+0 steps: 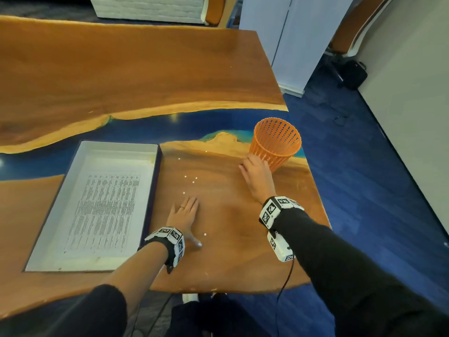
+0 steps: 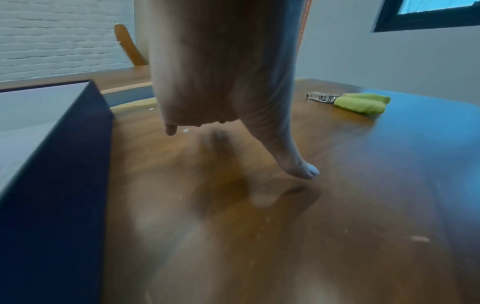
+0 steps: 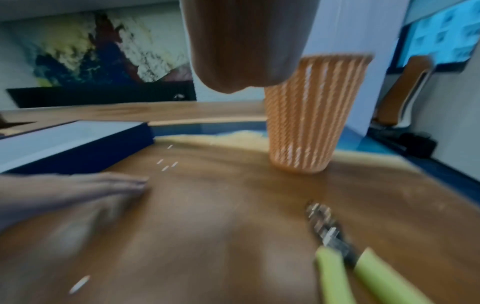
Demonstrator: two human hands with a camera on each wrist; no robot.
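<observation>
From the head view, the left hand (image 1: 184,215) lies flat on the bench (image 1: 230,251), fingers straight and together, with white paper dots (image 1: 193,182) scattered just beyond its fingertips. The right hand (image 1: 257,176) is against the lower wall of the upright orange basket (image 1: 277,139) near the bench's right edge. Whether its fingers curl round the basket cannot be told. A shallow box (image 1: 97,145) holding a printed sheet (image 1: 107,205) lies left of the left hand. The left wrist view shows a green-handled tool (image 2: 358,101) lying on the bench. In the blurred right wrist view, this tool lies nearer than the basket.
</observation>
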